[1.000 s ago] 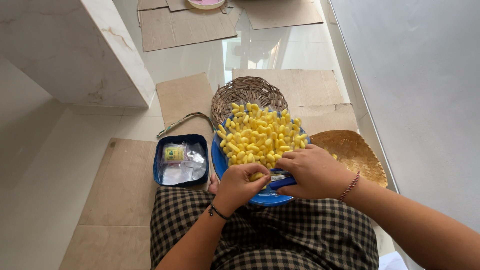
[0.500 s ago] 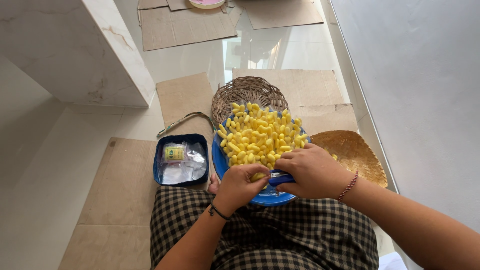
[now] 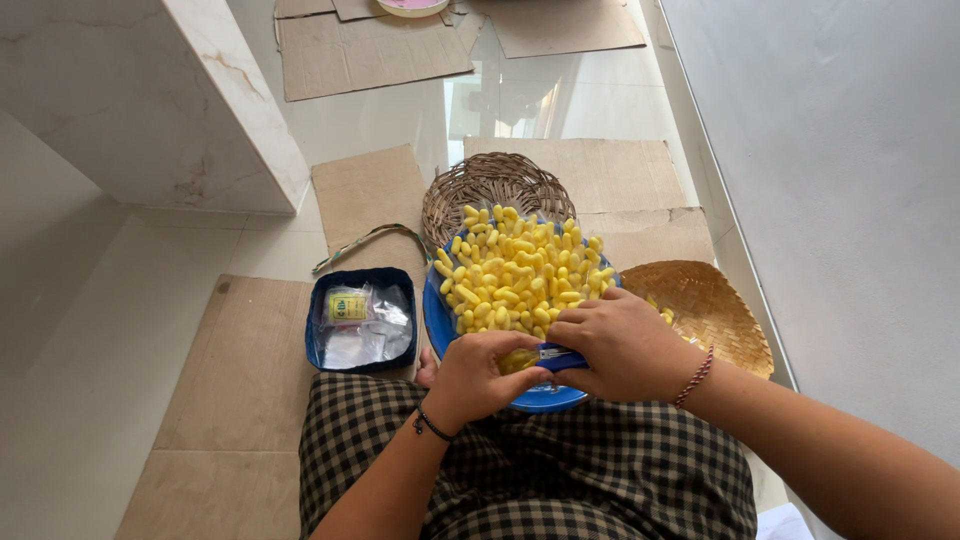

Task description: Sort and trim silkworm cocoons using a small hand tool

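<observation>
A blue plate rests on my lap, heaped with several small yellow oval cocoons. At the plate's near edge my left hand pinches one yellow cocoon between its fingertips. My right hand grips a small blue cutter whose tip touches that cocoon. Both hands meet over the front of the plate.
A blue square box with plastic packets sits left of the plate. An open-weave wicker basket lies behind the plate, a tan woven tray to its right. Cardboard sheets cover the glossy floor; a white wall is at right.
</observation>
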